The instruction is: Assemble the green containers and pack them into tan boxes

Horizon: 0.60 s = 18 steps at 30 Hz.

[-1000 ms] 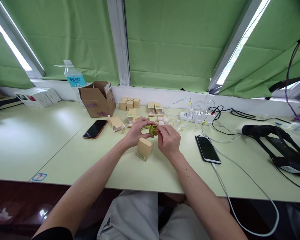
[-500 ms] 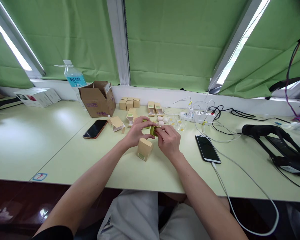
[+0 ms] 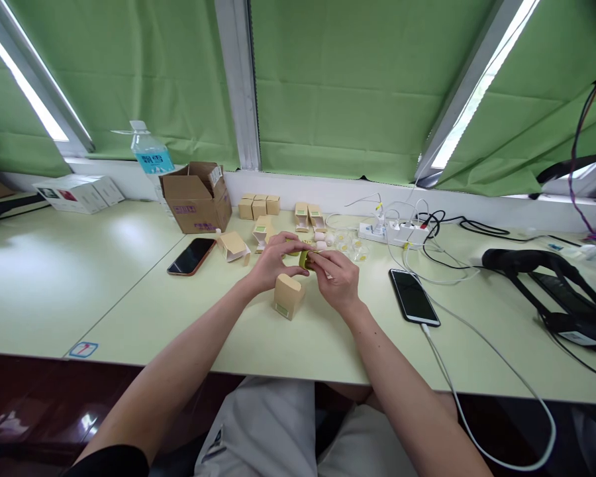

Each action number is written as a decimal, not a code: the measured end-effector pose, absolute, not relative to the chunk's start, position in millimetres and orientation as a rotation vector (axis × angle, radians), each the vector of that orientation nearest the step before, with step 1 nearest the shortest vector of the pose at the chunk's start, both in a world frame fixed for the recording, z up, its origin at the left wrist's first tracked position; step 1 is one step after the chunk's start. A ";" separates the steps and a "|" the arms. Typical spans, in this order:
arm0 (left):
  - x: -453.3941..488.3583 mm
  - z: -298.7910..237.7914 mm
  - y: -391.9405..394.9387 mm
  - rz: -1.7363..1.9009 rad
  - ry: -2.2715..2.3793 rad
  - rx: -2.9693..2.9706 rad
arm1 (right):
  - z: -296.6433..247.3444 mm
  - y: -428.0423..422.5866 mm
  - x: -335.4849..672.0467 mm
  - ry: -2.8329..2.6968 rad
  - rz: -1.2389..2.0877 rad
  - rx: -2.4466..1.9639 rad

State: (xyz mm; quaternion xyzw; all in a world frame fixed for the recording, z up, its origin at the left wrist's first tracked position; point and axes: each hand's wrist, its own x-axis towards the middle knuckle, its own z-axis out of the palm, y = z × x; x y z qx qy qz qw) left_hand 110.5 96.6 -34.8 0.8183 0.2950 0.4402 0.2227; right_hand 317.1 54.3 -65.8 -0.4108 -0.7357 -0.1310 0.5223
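One small green container [image 3: 304, 260] above tabletop [image 3: 258, 344], between front and back edges: left hand [image 3: 272, 266] grips it, apparently steadying it for right hand [image 3: 338, 278], pinching its right side; tan carton [image 3: 289, 296] nearer front edge.

Green curtains [image 3: 338, 86] and a pale window post [image 3: 237, 83] fill the top of the frame. At left, white boxes [image 3: 82, 194] sit near a blue-labelled bottle [image 3: 153, 158]. On the tabletop [image 3: 134, 311], a dark phone [image 3: 192, 256] lies left of centre; right of centre, another phone [image 3: 413, 298] has a white cable [image 3: 526, 392] plugged in, below a power strip [image 3: 407, 234]. A black strapped device [image 3: 556, 288] lies at far right.
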 end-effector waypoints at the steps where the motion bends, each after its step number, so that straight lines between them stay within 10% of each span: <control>1: 110.1 -34.7 97.2 1.233 0.803 2.232 | -64.4 53.8 317.5 -1.758 -0.291 -0.944; 18: 109.9 -37.8 101.0 1.299 0.650 2.008 | -62.5 49.9 320.3 -1.818 -0.469 -0.820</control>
